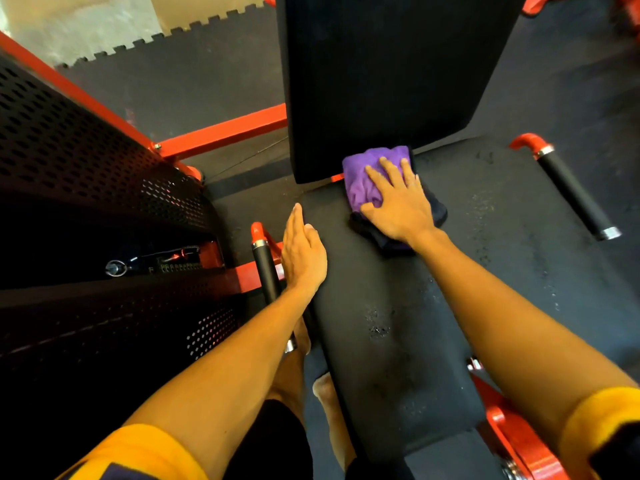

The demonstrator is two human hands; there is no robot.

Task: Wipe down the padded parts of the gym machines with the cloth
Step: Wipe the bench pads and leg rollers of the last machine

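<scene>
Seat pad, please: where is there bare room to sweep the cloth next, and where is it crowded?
Bare: the seat pad between the right hand and the right-side handle, and its near half, speckled with droplets. Crowded: the far left, with the cloth by the backrest and the left hand at the pad's edge.

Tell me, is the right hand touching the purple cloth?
Touching. The head view shows the right hand lying flat on the purple cloth, with its fingers spread over it, pressing it down on the seat pad.
</scene>
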